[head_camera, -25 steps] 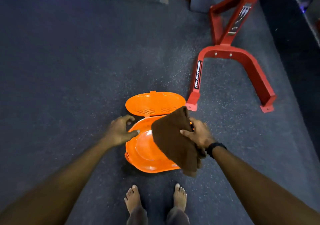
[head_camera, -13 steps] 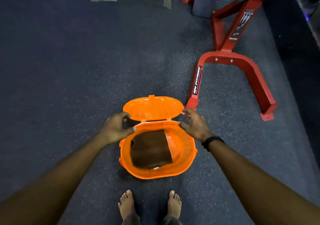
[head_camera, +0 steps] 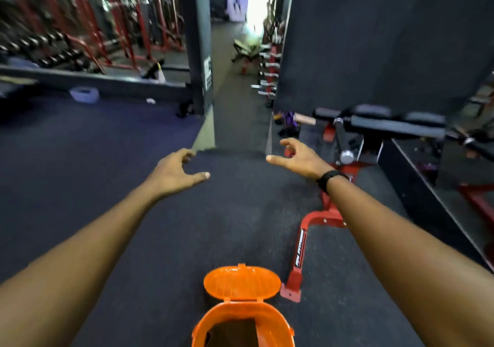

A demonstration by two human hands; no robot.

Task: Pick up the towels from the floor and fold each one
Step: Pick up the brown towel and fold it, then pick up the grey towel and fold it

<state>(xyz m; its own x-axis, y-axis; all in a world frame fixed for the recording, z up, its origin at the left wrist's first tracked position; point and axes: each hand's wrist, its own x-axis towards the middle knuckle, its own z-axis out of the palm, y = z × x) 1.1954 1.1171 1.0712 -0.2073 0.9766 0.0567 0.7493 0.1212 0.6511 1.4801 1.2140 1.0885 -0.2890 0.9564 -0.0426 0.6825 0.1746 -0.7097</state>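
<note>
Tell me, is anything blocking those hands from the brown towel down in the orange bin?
Nothing visible does. The bin has its lid flipped open, with the towel showing inside. Both the left hand and right hand are empty, raised well above it.

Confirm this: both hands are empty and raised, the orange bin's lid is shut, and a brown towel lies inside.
Wrong on the lid. The head view shows the orange bin with its lid open. Both hands, left and right, are empty and raised, and the brown towel lies inside.

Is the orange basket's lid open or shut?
Open: the lid stands tipped back behind the orange basket, a brown towel showing inside.
</note>
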